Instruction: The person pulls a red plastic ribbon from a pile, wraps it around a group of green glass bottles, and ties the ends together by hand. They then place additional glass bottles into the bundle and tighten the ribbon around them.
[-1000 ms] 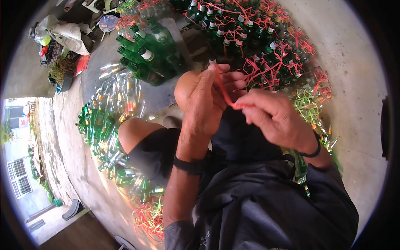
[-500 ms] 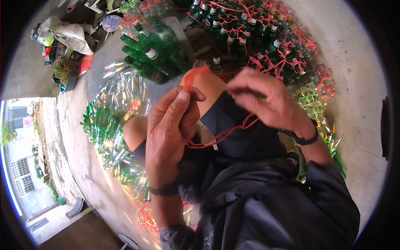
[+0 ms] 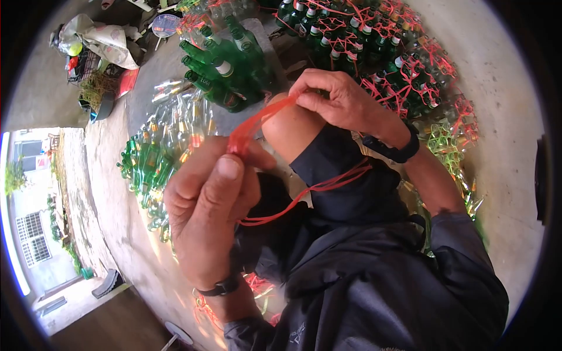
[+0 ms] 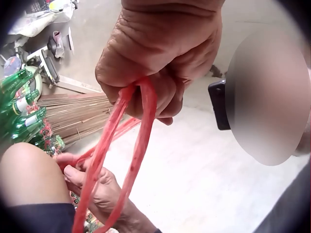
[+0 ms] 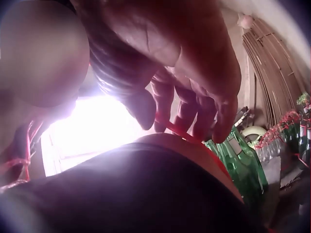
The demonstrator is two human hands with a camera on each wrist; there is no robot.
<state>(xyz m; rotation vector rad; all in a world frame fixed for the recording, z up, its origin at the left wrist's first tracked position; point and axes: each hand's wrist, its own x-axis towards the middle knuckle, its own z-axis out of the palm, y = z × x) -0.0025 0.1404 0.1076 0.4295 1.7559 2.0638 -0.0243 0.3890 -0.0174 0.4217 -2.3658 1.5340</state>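
Observation:
A red plastic string (image 3: 263,120) stretches over the raised knee between the two hands. My left hand (image 3: 211,199) pinches its near end between thumb and curled fingers. At the far end, thumb and fingertips of my right hand (image 3: 345,102) grip it. More red strands (image 3: 328,184) hang from beneath the left hand and lie across the dark shorts. In the left wrist view, two flat red strands (image 4: 138,150) drop out of the fist. The right wrist view has the red string (image 5: 180,132) passing the right fingertips.
Green bottles (image 3: 228,67) stand in a group on a grey slab ahead. Bottles tied with red string (image 3: 363,35) stand at the far right. Loose bottles (image 3: 149,167) lie heaped on the floor at left, and tangled red string (image 3: 257,285) lies beside the person.
My left hand has come back and to the left, my right hand forward. The string, earlier held close between both hands and then by the left, is now drawn out between them.

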